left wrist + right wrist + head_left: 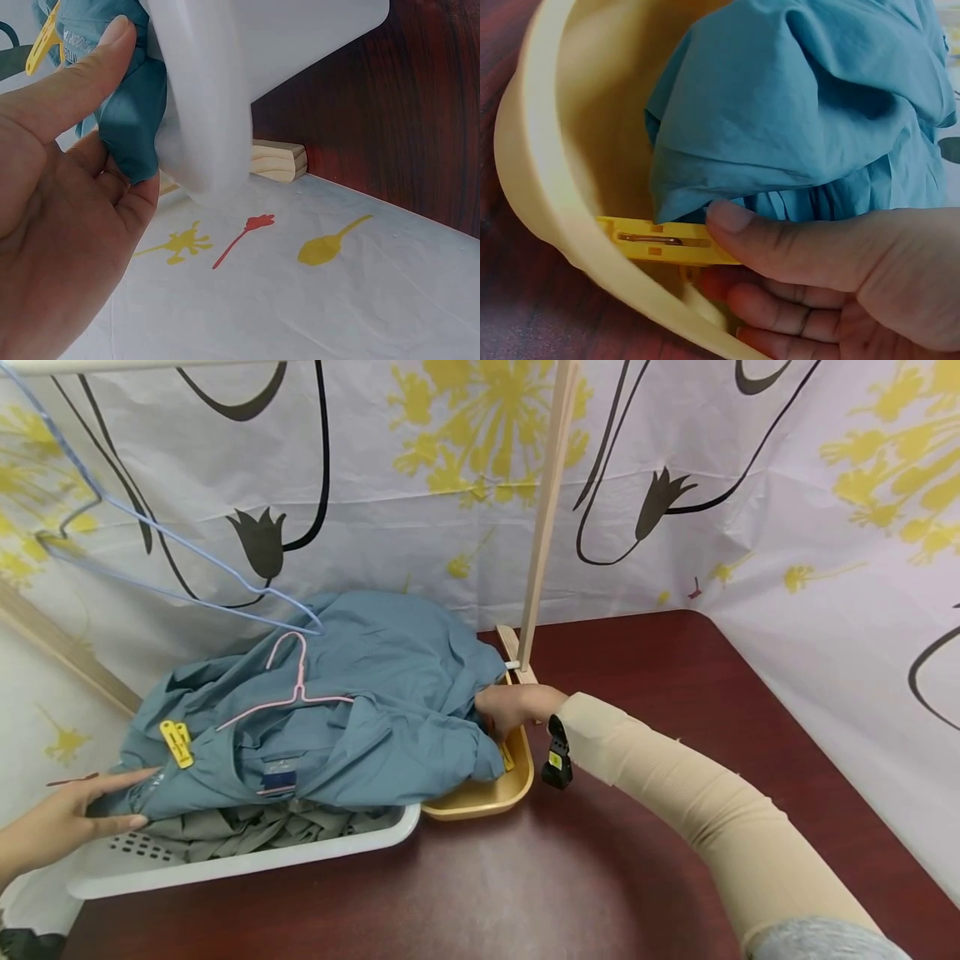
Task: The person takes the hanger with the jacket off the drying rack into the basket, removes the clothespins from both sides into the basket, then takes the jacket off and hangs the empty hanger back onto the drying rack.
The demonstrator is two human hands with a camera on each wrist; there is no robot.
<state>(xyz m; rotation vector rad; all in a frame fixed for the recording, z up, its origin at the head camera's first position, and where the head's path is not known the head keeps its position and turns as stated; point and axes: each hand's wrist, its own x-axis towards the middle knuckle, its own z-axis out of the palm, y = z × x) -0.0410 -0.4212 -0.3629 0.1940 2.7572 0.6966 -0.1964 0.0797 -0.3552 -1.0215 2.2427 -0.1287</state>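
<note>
A blue-grey shirt (405, 647) lies spread over a white laundry basket (247, 870) and partly over a yellow basin (483, 806). At the shirt's left end my left hand (71, 818) holds the cloth, thumb on top and fingers curled beneath. A pink hanger (301, 691) is in the shirt's neck. A yellow clothespin (177, 745) is on the shirt near my left hand. Reaching into the basin, my right hand (519, 703) pinches another yellow clothespin (664, 241) beside the shirt's hem. The ends of its fingers are partly hidden.
Grey cloth (262, 828) fills the basket beneath the shirt. A blue hanger (198, 553) hangs at the upper left. A wooden post (546, 518) stands behind the basin. The dark red table (637, 860) extends right, and a patterned sheet (420, 552) covers the walls.
</note>
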